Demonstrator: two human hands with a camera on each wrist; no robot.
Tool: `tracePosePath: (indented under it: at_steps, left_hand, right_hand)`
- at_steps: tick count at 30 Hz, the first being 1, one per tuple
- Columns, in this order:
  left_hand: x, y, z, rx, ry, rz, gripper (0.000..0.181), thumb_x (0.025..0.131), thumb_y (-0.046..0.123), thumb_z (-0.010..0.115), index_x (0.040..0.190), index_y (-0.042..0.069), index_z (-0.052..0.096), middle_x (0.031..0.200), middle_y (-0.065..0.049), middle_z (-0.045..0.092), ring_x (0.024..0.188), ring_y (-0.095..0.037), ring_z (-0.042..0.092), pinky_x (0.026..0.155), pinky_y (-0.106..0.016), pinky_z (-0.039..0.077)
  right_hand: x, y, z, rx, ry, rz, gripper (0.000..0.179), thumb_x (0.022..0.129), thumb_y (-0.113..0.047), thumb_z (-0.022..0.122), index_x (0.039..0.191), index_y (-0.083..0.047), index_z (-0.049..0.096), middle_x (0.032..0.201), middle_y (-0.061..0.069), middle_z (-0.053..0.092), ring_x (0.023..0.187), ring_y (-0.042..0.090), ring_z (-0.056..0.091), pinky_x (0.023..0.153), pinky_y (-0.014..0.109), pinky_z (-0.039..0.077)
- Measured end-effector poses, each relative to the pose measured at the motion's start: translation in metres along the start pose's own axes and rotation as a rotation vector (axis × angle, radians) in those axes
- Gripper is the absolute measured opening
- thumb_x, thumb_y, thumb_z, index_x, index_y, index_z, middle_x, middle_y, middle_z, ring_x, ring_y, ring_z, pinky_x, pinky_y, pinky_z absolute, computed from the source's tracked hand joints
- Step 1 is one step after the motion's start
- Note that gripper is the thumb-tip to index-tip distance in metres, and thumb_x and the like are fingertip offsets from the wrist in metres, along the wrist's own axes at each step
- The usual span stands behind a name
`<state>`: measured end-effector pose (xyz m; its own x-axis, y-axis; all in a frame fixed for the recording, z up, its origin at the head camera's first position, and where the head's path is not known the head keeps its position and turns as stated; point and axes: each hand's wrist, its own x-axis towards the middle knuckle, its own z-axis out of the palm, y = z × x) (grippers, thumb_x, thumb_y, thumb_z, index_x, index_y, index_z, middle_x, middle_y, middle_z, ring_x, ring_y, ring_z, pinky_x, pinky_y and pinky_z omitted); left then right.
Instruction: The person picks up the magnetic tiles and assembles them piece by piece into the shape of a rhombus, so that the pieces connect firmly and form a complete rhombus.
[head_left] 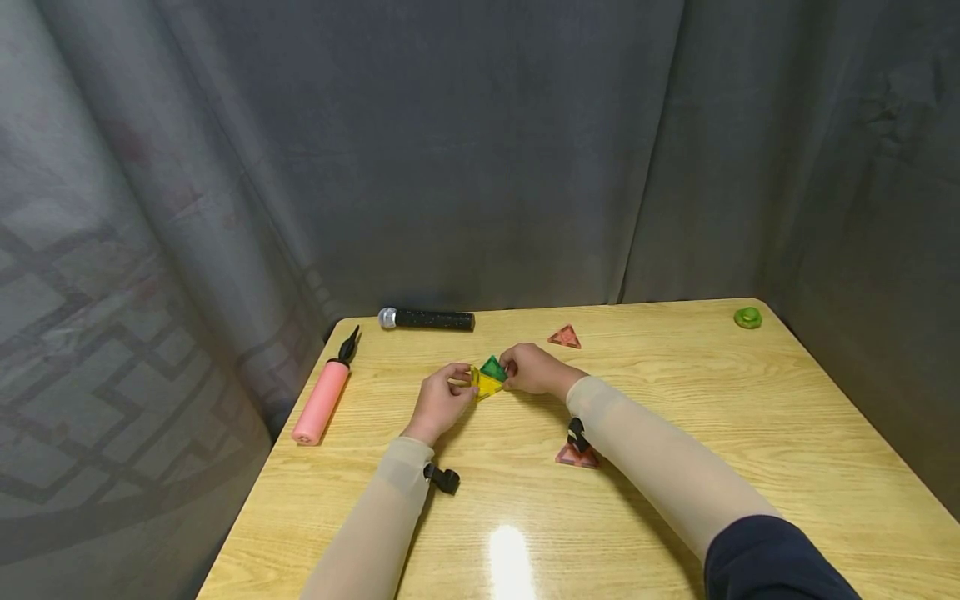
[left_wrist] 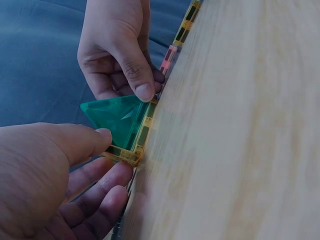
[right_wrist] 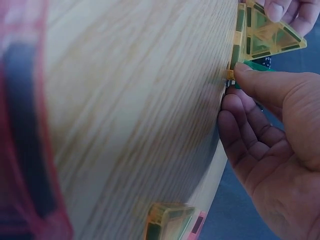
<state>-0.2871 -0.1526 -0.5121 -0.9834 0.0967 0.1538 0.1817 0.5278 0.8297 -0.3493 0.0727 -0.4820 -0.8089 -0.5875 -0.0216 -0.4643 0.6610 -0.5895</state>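
Yellow [head_left: 489,386] and green [head_left: 492,368] translucent triangular magnetic tiles meet edge to edge, standing tilted on the table. My left hand [head_left: 441,402] pinches the yellow tile's left corner between thumb and fingers. At the opposite corner, my right hand [head_left: 528,369] pinches the green tile, its thumb close to the shared yellow edge. The left wrist view shows the green face [left_wrist: 117,120] rising between both hands. From the right wrist, the yellow face [right_wrist: 272,37] shows magnets along its edges, while the green tile is mostly hidden.
One pink triangular tile [head_left: 565,337] lies behind the right hand, another [head_left: 577,456] under the right wrist. A black microphone [head_left: 433,320] lies along the back edge. A pink hand pump [head_left: 324,400] is at left, and a green lump [head_left: 747,317] at far right.
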Motion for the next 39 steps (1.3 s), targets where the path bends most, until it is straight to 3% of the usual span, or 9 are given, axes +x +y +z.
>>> tracePosePath:
  at_steps: [10, 30, 39]
  left_hand:
    - [-0.0003, 0.0009, -0.0006, 0.002, -0.014, 0.037, 0.039, 0.095, 0.009, 0.079, 0.132, 0.007, 0.068, 0.115, -0.008, 0.072, 0.087, -0.018, 0.074, 0.074, -0.03, 0.062]
    - [0.0003, -0.0004, 0.0012, -0.002, -0.051, 0.031, 0.042, 0.094, 0.009, 0.08, 0.134, 0.015, 0.068, 0.118, -0.006, 0.067, 0.086, -0.015, 0.07, 0.071, -0.028, 0.061]
    - [0.0008, -0.0012, 0.0002, 0.031, -0.063, 0.065, 0.044, 0.094, 0.013, 0.081, 0.135, 0.015, 0.067, 0.12, -0.006, 0.066, 0.085, -0.014, 0.069, 0.071, -0.027, 0.06]
  right_hand:
    - [0.0003, 0.0014, 0.0005, 0.0, -0.002, 0.006, 0.012, 0.092, -0.009, 0.082, 0.102, -0.013, 0.075, 0.083, -0.003, 0.064, 0.076, 0.014, 0.058, 0.073, 0.031, 0.051]
    - [0.0039, 0.0059, 0.0024, 0.021, -0.005, -0.02, 0.012, 0.093, -0.007, 0.081, 0.101, -0.015, 0.077, 0.086, -0.004, 0.066, 0.08, 0.014, 0.06, 0.075, 0.032, 0.052]
    - [0.0067, 0.0069, 0.0018, 0.004, -0.019, -0.022, 0.014, 0.094, -0.006, 0.079, 0.103, -0.016, 0.078, 0.088, -0.005, 0.067, 0.083, 0.013, 0.061, 0.077, 0.032, 0.053]
